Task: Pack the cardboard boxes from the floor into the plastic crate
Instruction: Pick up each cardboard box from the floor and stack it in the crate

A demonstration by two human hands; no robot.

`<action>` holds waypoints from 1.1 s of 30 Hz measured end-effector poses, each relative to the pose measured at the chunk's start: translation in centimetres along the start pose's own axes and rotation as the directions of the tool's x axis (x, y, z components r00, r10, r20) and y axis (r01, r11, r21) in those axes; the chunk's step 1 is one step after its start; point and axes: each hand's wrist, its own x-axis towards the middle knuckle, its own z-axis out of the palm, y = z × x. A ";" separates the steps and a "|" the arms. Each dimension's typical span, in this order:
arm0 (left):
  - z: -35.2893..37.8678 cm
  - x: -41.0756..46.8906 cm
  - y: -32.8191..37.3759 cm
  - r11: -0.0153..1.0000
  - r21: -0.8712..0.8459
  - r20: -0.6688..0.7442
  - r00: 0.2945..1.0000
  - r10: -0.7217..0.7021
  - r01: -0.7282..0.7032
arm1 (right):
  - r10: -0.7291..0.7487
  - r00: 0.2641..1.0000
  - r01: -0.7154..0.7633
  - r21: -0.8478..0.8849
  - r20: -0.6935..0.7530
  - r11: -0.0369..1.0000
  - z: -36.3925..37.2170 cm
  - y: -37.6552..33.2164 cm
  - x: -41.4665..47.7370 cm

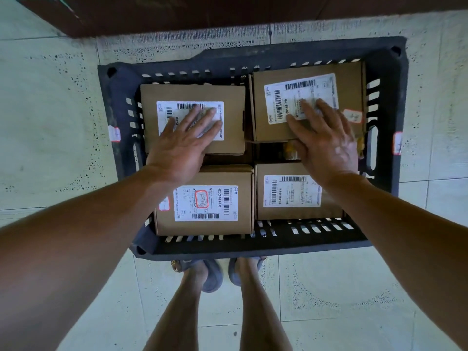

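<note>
A dark plastic crate (253,249) stands on the tiled floor in front of my feet. Inside it lie several brown cardboard boxes with white barcode labels. My left hand (184,141) rests flat, fingers straight, on the far left box (152,97). My right hand (326,140) lies flat on the far right box (349,79), which sits higher than the others. The near left box (243,178) and the near right box (329,211) lie under my wrists, untouched. A small yellow object (290,150) shows in the gap between the boxes.
Pale speckled floor tiles (50,122) surround the crate. A dark brown surface (177,13) runs along the far side. My two feet in grey sandals (215,274) stand right at the crate's near wall. Red-edged stickers sit on the crate's left and right walls.
</note>
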 end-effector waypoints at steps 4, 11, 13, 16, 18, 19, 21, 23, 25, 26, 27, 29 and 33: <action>-0.4 0.9 0.3 1.000 -0.008 -0.025 1.000 0.007 -0.008 | -0.036 0.997 0.036 0.005 -0.074 0.999 1.5 0.1 -0.1; -0.1 0.8 0.5 1.000 -0.007 -0.034 0.999 -0.016 0.015 | -0.023 0.999 0.025 0.061 -0.031 0.998 1.3 0.0 -0.3; -0.6 0.8 0.8 0.999 -0.015 -0.022 0.999 -0.032 0.032 | -0.022 1.000 0.019 0.105 0.021 0.994 0.3 0.1 -0.5; -2.1 1.9 2.3 1.000 -0.022 -0.055 0.998 -0.006 0.004 | -0.015 0.994 0.006 0.090 0.105 0.996 -1.4 1.3 -1.4; -3.2 3.4 4.0 0.997 -0.020 -0.079 0.995 0.068 -0.070 | 0.022 0.989 -0.026 0.024 0.148 0.999 -2.0 2.4 -1.9; -3.5 4.1 4.9 0.995 -0.033 -0.083 0.992 0.090 -0.093 | 0.052 0.982 -0.053 -0.001 0.181 0.999 -2.1 2.9 -2.1; -3.5 5.5 6.4 0.993 -0.043 -0.082 0.991 0.107 -0.111 | 0.100 0.966 -0.097 -0.024 0.237 0.995 -2.0 3.4 -2.3; -2.7 6.3 7.2 0.994 -0.042 -0.083 0.992 0.096 -0.100 | 0.116 0.963 -0.114 -0.021 0.244 0.993 -1.7 3.5 -2.3; -2.1 6.7 7.3 0.996 -0.040 -0.088 0.993 0.075 -0.078 | 0.122 0.964 -0.125 -0.003 0.235 0.992 -1.3 3.6 -2.2; -1.9 6.8 7.3 0.997 -0.030 -0.092 0.993 0.072 -0.075 | 0.130 0.963 -0.135 0.006 0.237 0.991 -1.1 3.6 -2.1; -1.8 6.8 7.4 0.997 -0.013 -0.097 0.992 0.076 -0.078 | 0.143 0.959 -0.151 0.015 0.244 0.988 -0.9 3.5 -2.1; -1.6 6.9 7.5 0.997 0.015 -0.110 0.991 0.078 -0.077 | 0.154 0.953 -0.168 0.032 0.261 0.985 -0.6 3.5 -1.9; -2.0 6.6 7.6 0.997 -0.034 -0.102 0.993 0.061 -0.064 | 0.136 0.966 -0.157 0.079 0.221 0.984 -1.2 3.4 -2.7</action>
